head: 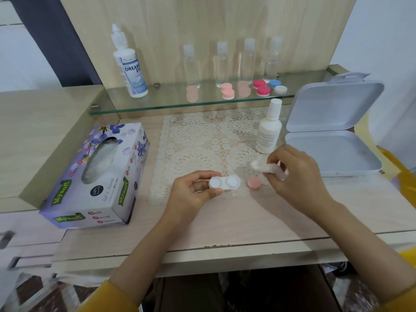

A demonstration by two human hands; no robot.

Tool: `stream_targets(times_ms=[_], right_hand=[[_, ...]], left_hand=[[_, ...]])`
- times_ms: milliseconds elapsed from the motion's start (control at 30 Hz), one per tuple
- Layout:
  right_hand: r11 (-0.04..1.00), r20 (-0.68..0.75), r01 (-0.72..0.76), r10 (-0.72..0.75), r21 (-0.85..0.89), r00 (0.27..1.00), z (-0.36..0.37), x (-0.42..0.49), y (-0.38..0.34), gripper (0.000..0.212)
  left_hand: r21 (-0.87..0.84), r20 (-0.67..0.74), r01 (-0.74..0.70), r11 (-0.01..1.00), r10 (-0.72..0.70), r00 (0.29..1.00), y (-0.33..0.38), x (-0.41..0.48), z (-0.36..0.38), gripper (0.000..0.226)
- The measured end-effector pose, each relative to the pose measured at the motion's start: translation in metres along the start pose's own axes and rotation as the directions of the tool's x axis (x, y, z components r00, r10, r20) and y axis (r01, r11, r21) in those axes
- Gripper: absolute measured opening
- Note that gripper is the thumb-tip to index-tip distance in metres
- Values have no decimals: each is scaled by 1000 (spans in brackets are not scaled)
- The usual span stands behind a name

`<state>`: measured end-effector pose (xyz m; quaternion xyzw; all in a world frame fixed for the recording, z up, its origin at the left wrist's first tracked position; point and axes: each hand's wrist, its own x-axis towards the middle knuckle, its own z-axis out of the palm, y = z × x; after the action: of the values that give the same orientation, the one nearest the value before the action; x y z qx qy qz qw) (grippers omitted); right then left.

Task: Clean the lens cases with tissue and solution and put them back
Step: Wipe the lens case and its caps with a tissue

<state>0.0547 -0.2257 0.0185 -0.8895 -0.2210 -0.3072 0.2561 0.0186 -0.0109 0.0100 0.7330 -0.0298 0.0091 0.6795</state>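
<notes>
The left hand (193,194) held the white lens case (225,183) just above the surface (225,221), at the 6 o'clock edge of the lace mat (198,140). Thumb and fingers pinched the case's left end, so both round wells faced up, uncovered. At 3 o'clock from the case, and apart from it, the right hand (297,174) was curled round a wad of tissue (258,165). A pale piece under those fingers was too blurred to name. A pink cap (254,183) lay on the mat between the two hands.

The case looked small, light and stiff, made of smooth plastic that would likely turn slippery once wet. Gripping it by one end, or by the narrow bridge between the wells, seemed best, as that left the wells open to the tissue. The tissue was soft and would probably shred if soaked, so a folded corner seemed wiser than hard twisting.

The solution bottle (269,134) stood at 12 o'clock from the right hand, with an open white box (333,149) at its 3 o'clock. The tissue box (99,176) lay at 9 o'clock from the left hand. More lens cases (262,87) sat on the glass shelf (157,102) at 12 o'clock.
</notes>
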Motion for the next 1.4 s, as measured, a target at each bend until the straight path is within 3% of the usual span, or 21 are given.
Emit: stream_targets(times_ms=[133, 233, 267, 367, 500, 767, 967, 1400], right_hand=[[999, -67, -21, 23, 42, 997, 3, 1, -4, 20], [976, 1, 151, -153, 156, 988, 13, -10, -16, 7], [968, 36, 171, -181, 185, 983, 15, -14, -19, 12], [954, 74, 99, -124, 281, 989, 16, -18, -19, 30], [928, 55, 31, -56, 372, 997, 18, -18, -21, 14], [932, 64, 24, -50, 362, 997, 28, -28, -23, 27], [935, 41, 37, -54, 353, 998, 35, -30, -20, 8], [937, -4, 76, -80, 341, 997, 38, -31, -20, 7]], left_hand=[[-7, 9, -10, 1000, 10, 1000, 2, 1, 4, 29], [-27, 17, -2, 1000, 3, 1000, 2, 2, 9, 29], [-30, 14, -3, 1000, 4, 1000, 2, 2, 9, 29], [-23, 13, -14, 1000, 14, 1000, 1, 0, 7, 28], [-2, 24, -15, 1000, 15, 1000, 0, -2, 6, 28], [-13, 46, -8, 1000, 9, 999, -2, -2, 5, 25], [-3, 63, 13, 1000, -12, 998, -3, -1, 4, 24], [41, 51, 22, 999, -24, 998, -3, -1, 5, 27]])
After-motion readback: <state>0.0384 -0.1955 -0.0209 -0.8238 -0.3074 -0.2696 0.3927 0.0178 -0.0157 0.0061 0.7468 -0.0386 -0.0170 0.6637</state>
